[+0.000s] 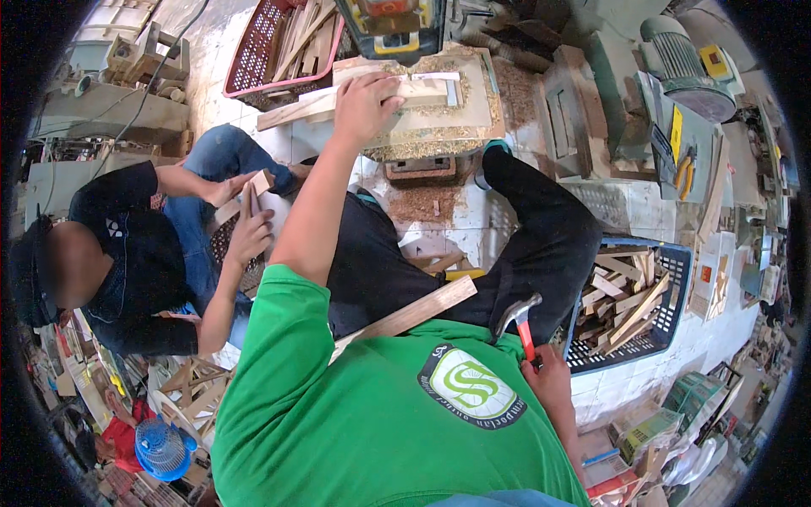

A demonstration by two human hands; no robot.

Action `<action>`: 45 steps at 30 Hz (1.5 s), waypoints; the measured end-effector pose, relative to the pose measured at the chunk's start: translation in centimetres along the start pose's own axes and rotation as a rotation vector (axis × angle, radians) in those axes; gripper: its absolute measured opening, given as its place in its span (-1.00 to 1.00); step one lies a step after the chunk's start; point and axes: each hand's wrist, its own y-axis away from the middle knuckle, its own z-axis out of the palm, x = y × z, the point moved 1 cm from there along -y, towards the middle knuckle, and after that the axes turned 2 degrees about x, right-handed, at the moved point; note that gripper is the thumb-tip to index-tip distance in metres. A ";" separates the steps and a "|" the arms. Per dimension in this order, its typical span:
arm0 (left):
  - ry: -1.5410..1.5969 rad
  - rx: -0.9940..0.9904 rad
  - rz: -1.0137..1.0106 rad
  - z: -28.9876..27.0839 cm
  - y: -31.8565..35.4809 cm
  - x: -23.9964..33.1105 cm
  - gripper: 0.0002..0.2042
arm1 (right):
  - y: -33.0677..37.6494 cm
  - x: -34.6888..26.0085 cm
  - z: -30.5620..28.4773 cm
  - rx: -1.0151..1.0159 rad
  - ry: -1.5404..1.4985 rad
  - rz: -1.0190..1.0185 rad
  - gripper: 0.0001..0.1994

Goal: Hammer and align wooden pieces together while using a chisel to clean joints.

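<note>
1. Firstly, left hand (367, 106), one, upper centre of the frame: laid over a pale wooden bar (308, 106). We cannot tell whether its fingers close fully round the wood.
2. Wooden bar, one, upper centre: lying slantwise on the sawdust-strewn bench (477, 127), its left end jutting past the edge. We judge that steady downward pressure, with the bar seated flat, serves best.
3. Right hand (551, 374), one, lower right of centre: closed on the dark grip of a red-handled hammer (517, 317), well apart from the left. We would keep the grip firm near the handle's end and our left fingers out of the hammer's path.
4. Machine head (393, 29), one, yellow and black, top centre: above the bench, just beyond our left hand. Fingertips are best kept from under it.
5. Sawdust, loose, on the bench: we advise brushing it from beneath the bar, as grains could tilt it.
6. Spare wooden piece (414, 311), one, centre: across our lap.
7. Crates, two: red (240, 80), upper left of centre, and blue (678, 314), right; both hold wood pieces.
8. Co-worker (139, 249), one, left: holding wood in both hands.
</note>
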 end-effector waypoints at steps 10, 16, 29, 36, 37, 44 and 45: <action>0.017 0.027 -0.021 0.1 0.3 0.5 -0.66 | -3.8 -6.1 -5.9 -0.286 -0.484 -0.088 -0.60; 0.038 0.045 -0.027 -0.5 0.6 0.3 -0.64 | -15.3 -24.9 -7.8 -0.170 -0.170 -0.822 -0.44; 1.143 0.289 -0.190 7.1 -1.1 -2.1 -0.44 | -32.7 -55.8 -0.8 -0.036 0.809 -1.157 -0.69; 1.372 0.311 -0.304 2.4 -0.5 -0.5 -0.41 | -30.7 -62.8 0.7 -0.197 1.047 -0.946 -0.63; 1.350 0.322 -0.271 1.7 -0.5 0.1 -0.43 | -31.0 -62.8 0.4 -0.234 1.020 -0.964 -0.68; 0.775 0.399 -0.149 -1.1 0.2 -0.4 -0.47 | -31.2 -63.3 1.6 -0.276 0.986 -0.945 -0.68; 0.768 0.391 -0.150 -1.2 0.2 -0.5 -0.48 | -31.3 -63.2 1.8 -0.273 0.985 -0.940 -0.68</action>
